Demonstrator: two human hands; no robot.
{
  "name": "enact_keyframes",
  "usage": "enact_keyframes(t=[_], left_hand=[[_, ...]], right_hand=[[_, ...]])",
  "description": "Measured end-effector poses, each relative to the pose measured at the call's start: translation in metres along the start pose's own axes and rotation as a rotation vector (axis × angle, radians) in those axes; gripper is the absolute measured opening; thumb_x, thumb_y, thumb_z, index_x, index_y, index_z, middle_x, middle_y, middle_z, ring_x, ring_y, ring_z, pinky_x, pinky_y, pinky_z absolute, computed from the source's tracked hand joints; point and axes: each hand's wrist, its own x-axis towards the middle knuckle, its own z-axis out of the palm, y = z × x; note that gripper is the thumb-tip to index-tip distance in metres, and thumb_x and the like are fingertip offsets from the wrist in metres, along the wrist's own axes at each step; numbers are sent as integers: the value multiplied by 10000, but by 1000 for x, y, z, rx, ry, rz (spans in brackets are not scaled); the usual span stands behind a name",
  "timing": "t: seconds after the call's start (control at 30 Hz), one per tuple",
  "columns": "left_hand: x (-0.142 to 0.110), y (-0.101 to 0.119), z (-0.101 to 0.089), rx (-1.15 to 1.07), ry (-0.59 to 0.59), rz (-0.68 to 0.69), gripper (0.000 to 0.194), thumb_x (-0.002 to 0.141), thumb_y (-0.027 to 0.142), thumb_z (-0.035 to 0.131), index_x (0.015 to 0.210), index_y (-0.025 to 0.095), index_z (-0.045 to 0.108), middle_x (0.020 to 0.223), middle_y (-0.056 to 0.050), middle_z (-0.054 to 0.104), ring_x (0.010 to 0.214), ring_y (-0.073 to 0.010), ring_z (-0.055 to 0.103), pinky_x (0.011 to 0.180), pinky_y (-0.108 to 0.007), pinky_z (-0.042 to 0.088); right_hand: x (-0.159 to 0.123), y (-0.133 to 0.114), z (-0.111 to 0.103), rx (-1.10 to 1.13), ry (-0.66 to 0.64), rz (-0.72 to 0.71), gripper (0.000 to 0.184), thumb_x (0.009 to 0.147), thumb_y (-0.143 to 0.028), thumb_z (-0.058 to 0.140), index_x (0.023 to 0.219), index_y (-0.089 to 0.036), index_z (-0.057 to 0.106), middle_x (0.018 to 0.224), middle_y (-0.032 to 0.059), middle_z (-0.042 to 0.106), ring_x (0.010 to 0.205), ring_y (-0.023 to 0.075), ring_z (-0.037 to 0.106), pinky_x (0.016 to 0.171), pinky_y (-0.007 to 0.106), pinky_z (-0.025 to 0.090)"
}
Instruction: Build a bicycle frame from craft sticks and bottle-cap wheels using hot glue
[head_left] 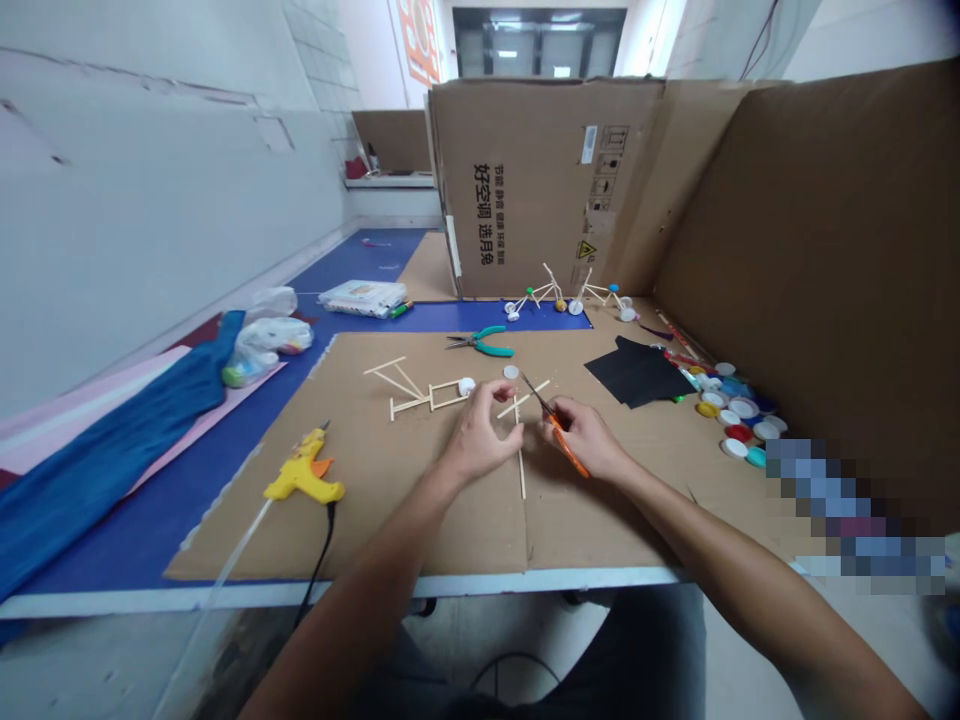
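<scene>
My right hand (pixel 581 435) is closed round orange-handled scissors (pixel 568 447), their dark narrow blades pointing up and left. My left hand (pixel 484 432) is held in a loose curve, thumb and fingers apart, with nothing visible between them. Between the hands, thin wooden sticks (pixel 523 475) lie on the cardboard sheet (pixel 480 520), one crossing another near the blades. A small pale disc (pixel 511 372) is just beyond them. Left of my left hand lies a stick frame (pixel 411 402) with a white bottle cap (pixel 466 386) at its end.
A yellow glue gun (pixel 306 475) with its cord lies at left. Teal-handled pliers (pixel 487 342) are beyond my hands. Two stick-and-cap models (pixel 551 290) stand near the large cardboard box (pixel 540 190). Black sheet (pixel 637 372) and many-coloured bottle caps (pixel 742 410) are at right.
</scene>
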Motion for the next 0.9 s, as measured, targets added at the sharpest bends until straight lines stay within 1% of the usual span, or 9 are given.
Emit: enact_keyframes(t=[0.1, 0.17, 0.2, 0.27, 0.33, 0.5, 0.7, 0.9], left_hand=[[0, 1, 4, 85, 20, -15, 299, 839, 182, 692, 1125, 205, 609, 1026, -53, 707, 936, -191, 672, 884, -332, 534], [0, 1, 7, 119, 24, -14, 127, 907, 204, 644, 1034, 207, 659, 960, -48, 730, 900, -186, 684, 852, -310, 529], [1, 1, 7, 129, 20, -7, 82, 935, 207, 615, 990, 208, 677, 937, -48, 738, 890, -184, 689, 843, -302, 525], [1, 0, 8, 136, 10, 6, 126, 967, 209, 576, 933, 208, 698, 908, -46, 749, 878, -177, 696, 834, -289, 518], [1, 0, 7, 133, 0, 2, 148, 973, 204, 571, 918, 205, 708, 891, -44, 754, 858, -171, 697, 819, -278, 511], [0, 2, 7, 137, -28, -47, 150, 970, 199, 578, 902, 199, 711, 865, -40, 752, 826, -165, 690, 787, -261, 493], [-2, 6, 8, 169, -20, -85, 143, 959, 192, 580, 876, 201, 696, 856, -40, 746, 826, -165, 682, 783, -257, 477], [-1, 11, 4, 143, -91, -137, 178, 986, 220, 524, 897, 209, 677, 863, -35, 733, 811, -165, 658, 763, -259, 460]], right_hand=[[-1, -1, 2, -48, -10, -15, 159, 799, -324, 595, 735, -215, 498, 659, -51, 445, 640, 130, 385, 610, 257, 333], [-2, -1, 4, -70, -28, -14, 160, 796, -312, 601, 728, -217, 492, 654, -56, 436, 640, 130, 388, 613, 257, 332], [-3, -1, 5, -73, -38, -12, 159, 796, -309, 603, 729, -217, 492, 654, -57, 435, 641, 130, 390, 614, 256, 333], [-3, 1, 7, -71, -52, -13, 155, 799, -309, 606, 736, -216, 498, 658, -59, 437, 643, 129, 394, 620, 256, 338], [-3, 3, 8, -62, -63, -17, 155, 804, -314, 608, 743, -214, 507, 668, -58, 445, 646, 127, 394, 633, 256, 347], [-3, 4, 8, -35, -76, -7, 150, 804, -325, 612, 761, -210, 527, 682, -53, 463, 648, 127, 398, 651, 261, 362], [-3, 2, 9, 9, -105, 18, 175, 801, -360, 609, 767, -212, 521, 677, -49, 460, 642, 130, 391, 632, 260, 360], [-5, 1, 8, -4, -101, 9, 155, 801, -337, 593, 759, -211, 514, 678, -50, 451, 636, 125, 377, 626, 260, 348]])
